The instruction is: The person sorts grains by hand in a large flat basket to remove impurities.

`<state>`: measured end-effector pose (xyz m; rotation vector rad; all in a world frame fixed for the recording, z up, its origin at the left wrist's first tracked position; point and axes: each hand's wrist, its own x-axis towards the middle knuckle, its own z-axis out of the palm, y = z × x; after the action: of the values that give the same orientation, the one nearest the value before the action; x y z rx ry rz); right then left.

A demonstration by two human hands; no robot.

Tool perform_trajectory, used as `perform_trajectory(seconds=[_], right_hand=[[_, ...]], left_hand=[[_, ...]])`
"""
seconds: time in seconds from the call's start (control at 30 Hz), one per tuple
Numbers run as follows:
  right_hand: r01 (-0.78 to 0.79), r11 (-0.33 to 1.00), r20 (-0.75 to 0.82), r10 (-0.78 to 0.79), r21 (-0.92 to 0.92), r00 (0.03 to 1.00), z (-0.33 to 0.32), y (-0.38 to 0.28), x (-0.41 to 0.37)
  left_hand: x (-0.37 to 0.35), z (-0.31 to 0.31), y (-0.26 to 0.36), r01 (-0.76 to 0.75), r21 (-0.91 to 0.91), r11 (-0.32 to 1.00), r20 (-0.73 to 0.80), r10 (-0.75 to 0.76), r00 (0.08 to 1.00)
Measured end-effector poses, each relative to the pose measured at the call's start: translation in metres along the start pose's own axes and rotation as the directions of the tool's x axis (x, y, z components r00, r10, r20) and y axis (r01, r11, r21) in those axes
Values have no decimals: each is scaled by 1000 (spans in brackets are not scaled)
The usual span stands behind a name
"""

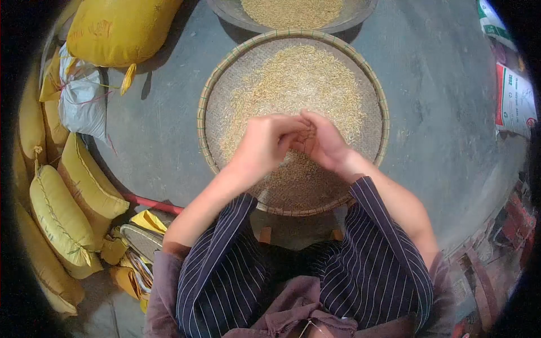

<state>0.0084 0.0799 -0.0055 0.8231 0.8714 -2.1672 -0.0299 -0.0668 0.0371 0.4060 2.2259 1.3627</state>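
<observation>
Over the front half of a round woven winnowing basket [386,121], my two hands meet. My left hand [265,138] arches with its fingers curled toward the other hand, somewhat blurred. My right hand [326,141] is cupped against it, fingers bent inward. Whatever lies between the palms is in shadow and cannot be made out. Pale yellow unhusked grain [304,73] is spread across the far part of the basket, and the near part lies in shadow.
Beyond the basket sits a wide metal basin [225,14] of similar grain. A large yellow sack [121,31], a white bag [83,104] and several filled yellow sacks [62,208] line the left. Printed bags [515,98] stand at right. The floor [439,112] is grey.
</observation>
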Motion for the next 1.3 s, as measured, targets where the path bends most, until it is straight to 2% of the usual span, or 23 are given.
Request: perform_trajectory(seconds=[0.07, 0.1, 0.17, 0.2, 0.27, 0.3, 0.37, 0.47, 0.6, 0.77, 1.1, 1.17, 1.3], right_hand=[[-2, 1000, -2, 2, 5, 1000, -4, 5, 3], [-5, 1000, -3, 5, 9, 1000, -6, 7, 5], [-26, 999, -2, 26, 24, 1000, -15, 7, 6], [-50, 998, -1, 50, 37, 999, -18, 6, 5], [-42, 999, -17, 43, 25, 999, -19, 5, 4], [-35, 999, -33, 36, 13, 999, -19, 4, 4], [-42, 999, -39, 42, 14, 998, -19, 5, 3], [-55, 998, -43, 56, 15, 998, -20, 5, 4], [-51, 999, -42, 51, 3, 998, -18, 4, 4], [-49, 999, -38, 49, 9, 998, -20, 4, 5], [-42, 998, 1, 42, 41, 999, -26, 7, 7], [-45, 998, 3, 45, 48, 999, -27, 8, 8], [-42, 998, -5, 43, 39, 999, -26, 7, 8]], left_hand=[[0, 5, -8, -207, 250, 946, 19, 209, 978], [1, 2, -5, -208, 251, 945, 21, 210, 978], [3, -12, 0, 5, 330, 944, -27, 4, 1000], [7, -16, -3, 5, 331, 944, -26, 4, 1000], [22, -24, -14, 126, 454, 882, -199, -38, 979], [30, -26, -23, 127, 453, 882, -198, -39, 979], [43, -25, -46, -91, 573, 814, -248, 278, 928], [48, -20, -60, -55, 527, 848, -242, 212, 947], [48, -19, -66, -39, 470, 882, -286, 194, 938], [51, -23, -67, -78, 509, 857, -270, 245, 931], [50, -28, -67, -78, 454, 888, -273, 222, 936], [48, -31, -63, -26, 473, 881, -192, 132, 972], [47, -38, -56, -27, 419, 908, -102, 77, 992]])
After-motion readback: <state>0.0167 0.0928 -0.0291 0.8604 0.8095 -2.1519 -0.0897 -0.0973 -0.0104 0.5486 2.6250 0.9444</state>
